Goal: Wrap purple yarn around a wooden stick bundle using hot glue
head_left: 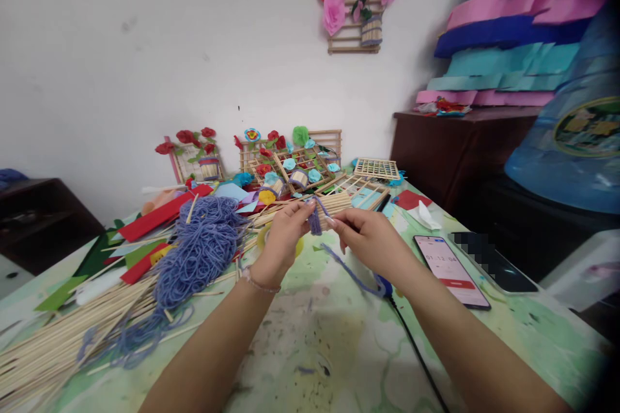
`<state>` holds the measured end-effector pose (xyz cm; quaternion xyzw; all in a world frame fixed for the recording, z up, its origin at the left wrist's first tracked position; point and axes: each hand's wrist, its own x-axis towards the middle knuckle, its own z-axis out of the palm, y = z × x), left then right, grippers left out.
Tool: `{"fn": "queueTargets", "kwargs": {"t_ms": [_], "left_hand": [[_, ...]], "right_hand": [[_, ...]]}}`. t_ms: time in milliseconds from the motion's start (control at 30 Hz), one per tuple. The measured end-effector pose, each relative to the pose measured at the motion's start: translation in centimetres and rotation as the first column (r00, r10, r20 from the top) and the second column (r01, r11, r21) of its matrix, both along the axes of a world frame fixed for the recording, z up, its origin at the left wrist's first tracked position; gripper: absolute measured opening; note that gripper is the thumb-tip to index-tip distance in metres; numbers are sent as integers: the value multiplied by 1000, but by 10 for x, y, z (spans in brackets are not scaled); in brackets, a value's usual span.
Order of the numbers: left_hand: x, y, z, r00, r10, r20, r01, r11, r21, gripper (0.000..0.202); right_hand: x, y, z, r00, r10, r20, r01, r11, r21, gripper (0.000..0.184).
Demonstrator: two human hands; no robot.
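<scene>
Over the middle of the table, my left hand (289, 227) is closed, with thumb and fingers pinching a small wrapped piece of purple yarn (314, 222). My right hand (371, 234) is just to its right, thumb and forefinger pinched on a strand of the same yarn. A loose tail of yarn (346, 267) hangs below and lies toward the right forearm. Right behind the fingers is a row of pale sticks (338, 204); whether the yarn piece is joined to it cannot be made out. A big tangled heap of purple yarn (201, 245) rests left of my left hand.
Long thin sticks (62, 342) spread across the table's left side, with red paper (165, 214) behind them. Stick frames with paper flowers (290, 164) lean at the back. A blue-ended tool with a black cord (411, 329), a lit phone (450, 271) and a dark phone (498, 264) lie right.
</scene>
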<state>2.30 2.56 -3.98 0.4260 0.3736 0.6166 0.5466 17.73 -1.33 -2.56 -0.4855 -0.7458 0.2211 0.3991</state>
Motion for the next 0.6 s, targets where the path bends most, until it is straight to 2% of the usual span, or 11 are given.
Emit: {"fn": "queueTargets", "kwargs": {"t_ms": [167, 333, 467, 600], "left_hand": [[1, 2, -4, 991, 56, 121, -54, 998, -21, 26], [-3, 5, -5, 976, 92, 196, -78, 994, -82, 16], [-5, 7, -1, 968, 122, 220, -83, 980, -179, 8], [-6, 7, 5, 956, 174, 235, -128, 972, -199, 7]], "right_hand": [[-11, 10, -16, 987, 32, -154, -49, 993, -104, 23], [-24, 15, -31, 967, 71, -245, -114, 980, -163, 28], [-28, 16, -31, 939, 93, -331, -153, 975, -160, 32], [-28, 14, -28, 914, 71, -400, -128, 985, -118, 37]]}}
